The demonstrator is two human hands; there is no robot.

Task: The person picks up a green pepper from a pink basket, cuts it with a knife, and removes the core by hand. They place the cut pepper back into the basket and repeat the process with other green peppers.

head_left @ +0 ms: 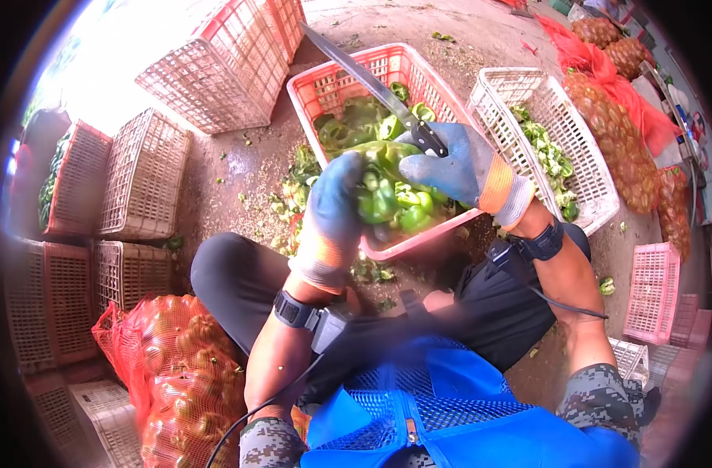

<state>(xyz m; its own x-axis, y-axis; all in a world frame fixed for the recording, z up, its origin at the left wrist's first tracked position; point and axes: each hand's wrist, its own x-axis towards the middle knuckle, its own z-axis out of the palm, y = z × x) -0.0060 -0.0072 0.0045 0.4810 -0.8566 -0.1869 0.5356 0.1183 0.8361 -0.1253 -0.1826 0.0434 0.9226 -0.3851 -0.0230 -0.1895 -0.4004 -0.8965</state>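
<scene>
While knife (371,82) cuts, hands seemingly grip pepper (387,191)

Both arms reach forward and slightly inward from the bottom of the head view, bare from the camouflage sleeve cuffs to the wrists. The left hand (332,214) wears a blue and grey work glove with an orange cuff; its fingers point up and curl forward, cupped in a hold, the back of the hand toward the camera. The right hand (457,168) wears the same kind of glove and sits higher and further out, its fingers closed tight in a fist, knuckles turned left. Each wrist carries a dark strap with a small device, and a thin cable runs back along each forearm. The hands are close together, nearly touching.
</scene>
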